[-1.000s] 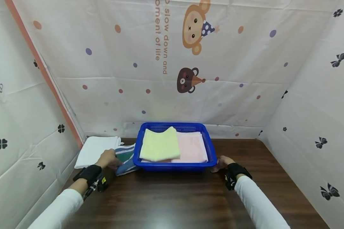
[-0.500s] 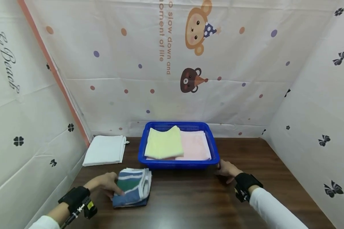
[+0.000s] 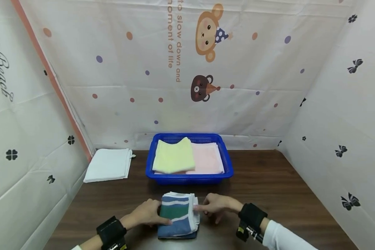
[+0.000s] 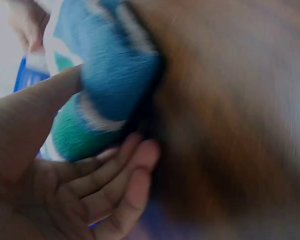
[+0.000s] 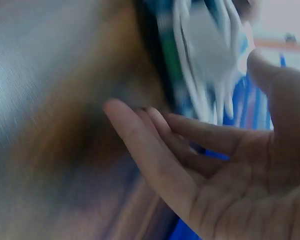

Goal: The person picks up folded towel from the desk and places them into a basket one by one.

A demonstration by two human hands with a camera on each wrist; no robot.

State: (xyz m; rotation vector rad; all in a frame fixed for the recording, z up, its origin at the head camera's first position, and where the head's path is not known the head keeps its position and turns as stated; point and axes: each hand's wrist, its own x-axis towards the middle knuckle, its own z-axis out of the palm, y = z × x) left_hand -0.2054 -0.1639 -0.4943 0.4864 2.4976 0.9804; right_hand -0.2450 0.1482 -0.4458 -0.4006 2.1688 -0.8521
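Note:
A folded towel with blue, green and white stripes lies at the front middle of the table. My left hand grips its left side, thumb over the top and fingers along the lower edge, as the left wrist view shows. My right hand is at the towel's right side, index finger pointing at the folded white edges. In the right wrist view, the fingers of that hand are extended beside the layered folds, with the thumb apart from them.
Behind the towel stands a blue basket holding a folded yellow towel and a pink one. A folded white towel lies at the back left of the dark wooden table. Printed white sheets enclose the back and sides.
My left hand has drawn the striped towel from beside the basket toward the front and then right, to the middle. My right hand has left the basket's right side and come to the towel.

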